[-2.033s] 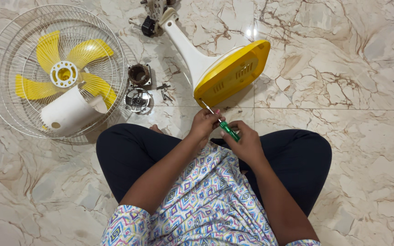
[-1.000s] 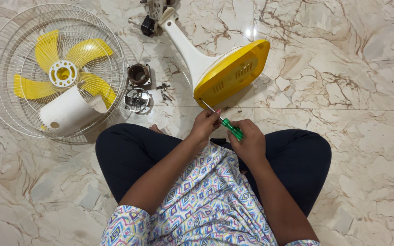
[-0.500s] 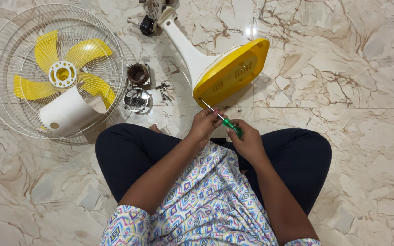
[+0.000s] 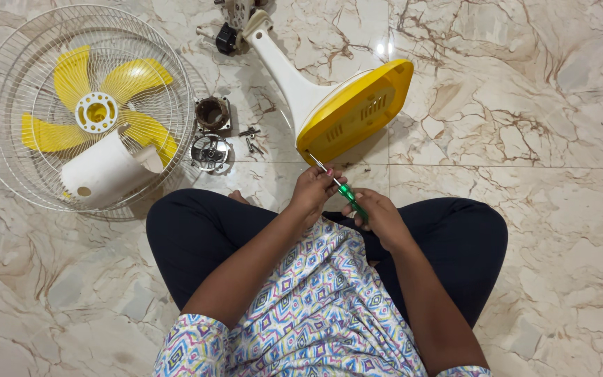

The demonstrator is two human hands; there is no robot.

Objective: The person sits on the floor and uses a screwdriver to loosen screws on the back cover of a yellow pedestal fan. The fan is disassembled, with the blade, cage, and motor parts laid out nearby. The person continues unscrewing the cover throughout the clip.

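Observation:
I sit cross-legged on a marble floor. My right hand grips the green handle of a screwdriver. Its metal shaft points up-left to the lower corner of the yellow fan base, which lies tipped on its edge with its underside facing me. My left hand pinches the shaft close to the tip, just below the base. The white neck of the stand runs from the base to the top of the view.
A white wire fan guard lies at the left with yellow blades and a white motor cover on it. Motor parts and loose screws lie between the guard and the base. A black part lies by the neck's top.
The screwdriver and both hands have shifted slightly at the base's lower corner. The fan parts have not moved.

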